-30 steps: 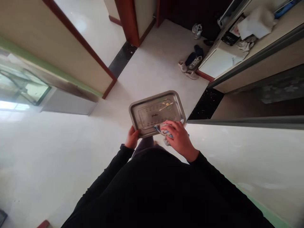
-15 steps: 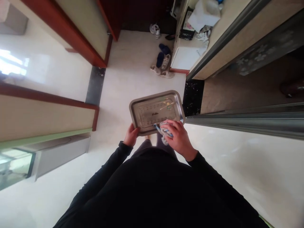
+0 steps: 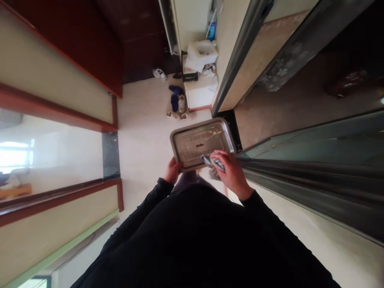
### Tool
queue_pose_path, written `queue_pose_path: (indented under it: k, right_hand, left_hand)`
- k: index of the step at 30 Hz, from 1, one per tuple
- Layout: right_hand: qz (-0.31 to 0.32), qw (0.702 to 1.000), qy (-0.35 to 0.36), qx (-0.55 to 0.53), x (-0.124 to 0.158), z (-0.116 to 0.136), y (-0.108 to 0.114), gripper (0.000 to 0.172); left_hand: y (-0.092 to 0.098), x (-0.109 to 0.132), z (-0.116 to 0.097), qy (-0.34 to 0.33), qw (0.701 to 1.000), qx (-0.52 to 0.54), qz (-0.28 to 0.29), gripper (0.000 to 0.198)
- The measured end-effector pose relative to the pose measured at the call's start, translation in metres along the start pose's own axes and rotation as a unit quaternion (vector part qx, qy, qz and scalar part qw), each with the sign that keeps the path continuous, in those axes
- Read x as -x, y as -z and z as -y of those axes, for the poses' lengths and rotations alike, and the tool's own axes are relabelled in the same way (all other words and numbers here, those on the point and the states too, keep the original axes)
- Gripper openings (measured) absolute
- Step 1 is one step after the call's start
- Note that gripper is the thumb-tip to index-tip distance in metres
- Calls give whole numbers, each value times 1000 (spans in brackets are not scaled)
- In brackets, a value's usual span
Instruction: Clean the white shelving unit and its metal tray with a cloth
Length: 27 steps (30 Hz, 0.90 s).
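Gripping the near left corner of a rectangular metal tray point(image 3: 189, 157), the left hand point(image 3: 173, 169) has its thumb over the rim. The right hand point(image 3: 230, 172) is closed around a bunched grey-and-blue cloth point(image 3: 218, 163) at the tray's near right part; one end of the cloth lies over the near edge, and a grey fold hangs below the hand. The tray is held in front of the person's body, above the pale floor point(image 3: 141, 148). On its base are a thin pale stick point(image 3: 213, 135), small green and yellow marks or scraps, too small to tell which, and a dark patch point(image 3: 199, 145) near the middle. Beyond, shoes and blue slippers point(image 3: 174, 102) lie beside a white cabinet point(image 3: 200, 91).
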State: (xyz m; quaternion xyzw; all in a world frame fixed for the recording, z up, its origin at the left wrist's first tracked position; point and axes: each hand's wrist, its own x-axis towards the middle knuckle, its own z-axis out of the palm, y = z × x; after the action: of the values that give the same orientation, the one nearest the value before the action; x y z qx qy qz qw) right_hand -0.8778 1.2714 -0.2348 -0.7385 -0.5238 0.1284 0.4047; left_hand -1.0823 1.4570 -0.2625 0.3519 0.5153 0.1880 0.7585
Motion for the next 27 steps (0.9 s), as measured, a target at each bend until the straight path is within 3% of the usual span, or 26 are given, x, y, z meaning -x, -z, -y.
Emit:
queue_pose_path:
  k: [4,7,13,17,20,23,27]
  right_hand:
    - [-75,995,-61,-30,-26,-28,27,39]
    - [-126,988,-85,-23,-62,-37,37,38]
    - [-85,994,-58,35,-203,-42,18,52]
    - [-63,992,-77,83,-283,-89,32,51]
    - [-95,979,-147,107,-307,-138,70,46]
    - [-143,958,-218,117,-311,-177,110,43]
    - [-157,962,-211,69,-313,-201,144,53]
  left_hand:
    - [-44,-40,-29,28,997,-28,64,57]
    - [-78,-74,-47,38,992,-52,110,55]
    - [-159,-152,-85,-5,975,-102,196,57]
    - [-208,-199,-112,6,961,-144,237,62]
    - [-242,-224,-125,34,959,-151,236,69]
    - [-280,-240,-127,51,955,-165,241,73]
    - [-349,-259,-121,64,933,-196,293,75]
